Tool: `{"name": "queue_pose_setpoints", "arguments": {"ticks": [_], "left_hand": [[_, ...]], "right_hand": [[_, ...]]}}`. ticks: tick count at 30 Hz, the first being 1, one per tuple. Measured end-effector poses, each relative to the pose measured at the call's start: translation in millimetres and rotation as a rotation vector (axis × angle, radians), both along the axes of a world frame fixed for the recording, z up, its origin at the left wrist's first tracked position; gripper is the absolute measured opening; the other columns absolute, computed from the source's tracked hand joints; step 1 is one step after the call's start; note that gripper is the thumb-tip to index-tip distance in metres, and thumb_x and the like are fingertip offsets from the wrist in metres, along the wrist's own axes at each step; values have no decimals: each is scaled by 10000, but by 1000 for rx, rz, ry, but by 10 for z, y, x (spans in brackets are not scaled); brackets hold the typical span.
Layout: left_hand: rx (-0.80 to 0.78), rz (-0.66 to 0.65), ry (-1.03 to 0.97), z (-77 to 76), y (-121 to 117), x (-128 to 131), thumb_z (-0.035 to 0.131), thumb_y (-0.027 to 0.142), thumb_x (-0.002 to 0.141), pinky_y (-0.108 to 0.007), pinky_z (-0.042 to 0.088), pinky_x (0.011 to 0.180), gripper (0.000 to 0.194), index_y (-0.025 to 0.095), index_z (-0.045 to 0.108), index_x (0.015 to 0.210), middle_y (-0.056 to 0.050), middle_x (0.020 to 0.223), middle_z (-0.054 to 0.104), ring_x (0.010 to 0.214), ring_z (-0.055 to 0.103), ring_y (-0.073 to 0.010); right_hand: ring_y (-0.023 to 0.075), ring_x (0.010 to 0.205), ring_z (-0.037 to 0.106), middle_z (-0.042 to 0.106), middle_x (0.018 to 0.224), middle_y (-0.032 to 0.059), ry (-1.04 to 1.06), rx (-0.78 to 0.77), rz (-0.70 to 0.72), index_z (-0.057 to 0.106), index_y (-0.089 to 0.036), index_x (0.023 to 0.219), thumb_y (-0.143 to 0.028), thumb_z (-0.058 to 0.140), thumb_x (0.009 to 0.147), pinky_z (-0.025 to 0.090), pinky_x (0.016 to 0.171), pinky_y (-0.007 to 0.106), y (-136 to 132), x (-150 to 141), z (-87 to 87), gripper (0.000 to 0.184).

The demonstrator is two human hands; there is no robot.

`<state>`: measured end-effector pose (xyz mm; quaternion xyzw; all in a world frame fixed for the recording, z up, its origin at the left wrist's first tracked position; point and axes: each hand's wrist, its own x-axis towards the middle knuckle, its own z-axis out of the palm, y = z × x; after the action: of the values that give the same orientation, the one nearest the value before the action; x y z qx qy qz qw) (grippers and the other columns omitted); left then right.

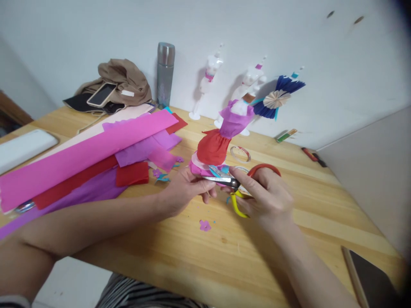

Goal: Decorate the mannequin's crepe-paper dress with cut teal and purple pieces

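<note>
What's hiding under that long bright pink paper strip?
Under the bright pink paper strip, red paper, purple paper and pale pink paper poke out past its edges. Its middle covers the rest, so I can't tell what else is there.

Scissors (235,184), colored paper sheets (96,155) and miniature dress forms (212,64) mark a craft workspace at a wooden table (321,205).

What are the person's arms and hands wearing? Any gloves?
The left hand and right hand wear no gloves, and no watch or bracelet shows. Both forearms are bare. A bit of sleeve, pale and dark, shows higher up on the left.
</note>
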<state>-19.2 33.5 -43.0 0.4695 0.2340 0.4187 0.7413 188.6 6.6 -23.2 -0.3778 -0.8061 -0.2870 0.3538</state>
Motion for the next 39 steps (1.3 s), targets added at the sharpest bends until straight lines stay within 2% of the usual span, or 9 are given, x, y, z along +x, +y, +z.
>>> {"name": "queue_pose_setpoints", "arguments": {"ticks": [8,17,24,33,39], "left_hand": [[6,-25,-28,-55,9,9,804,377,795,-219,470,514,248,163,730,895,-6,712,658,625,589,-112],[-7,-50,-28,-56,5,15,816,398,789,-213,460,502,295,148,702,898,0,695,643,588,567,-100],[-5,-49,14,-68,11,15,809,444,782,-228,456,514,325,155,708,892,-4,690,638,599,575,-114],[-4,-45,-17,-72,10,18,808,405,795,-222,454,500,288,155,710,901,-2,701,639,594,568,-107],[6,-35,11,-87,11,8,786,383,821,-231,478,528,261,154,721,928,-14,720,664,633,598,-121]], "right_hand": [[123,574,340,399,651,-39,14,14,-16,797,-237,1171,-172,732,903,253,555,291,10,23,-51,283],[123,593,313,361,702,-47,-4,14,45,738,-206,1230,-151,699,951,240,547,280,11,44,-37,287],[123,581,329,382,677,-37,-28,31,5,766,-191,1159,-162,681,964,239,535,282,5,44,-44,215],[108,577,320,383,656,-47,-44,46,-13,783,-199,1115,-82,655,932,237,538,263,2,43,-31,252],[102,558,306,374,631,-53,-61,76,-49,786,-212,1100,-142,694,944,234,529,260,-13,27,-5,194]]}}
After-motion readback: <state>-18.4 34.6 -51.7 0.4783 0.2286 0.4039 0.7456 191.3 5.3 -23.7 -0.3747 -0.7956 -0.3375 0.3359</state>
